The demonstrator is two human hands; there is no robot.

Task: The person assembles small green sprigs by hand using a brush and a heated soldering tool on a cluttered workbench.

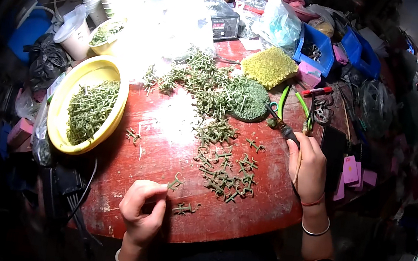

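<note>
My left hand [142, 211] is near the front edge of the red table, thumb and forefinger pinching a small green piece with curled ends [176, 181]. Another green piece [185, 209] lies just beyond those fingers. On the right, my right hand [307, 166] grips a black-handled pen-like tool [288, 133], its thin tip pointing up and left. A thin tan stick [298, 167] also runs through the right hand's grip. Between my hands is a loose cluster of green pieces [223, 178], joining a bigger heap [203, 79] farther back. Beside the heap sits a round mass of green granules [248, 99].
A yellow basin [123, 92] holding green pieces stands at the left. Behind the granules lie a yellow sponge-like block [269, 67], blue bins [322, 53] and green-handled pliers [283, 101]. Pink cards [351, 170] are at the right, plastic bags [280, 20] at the back.
</note>
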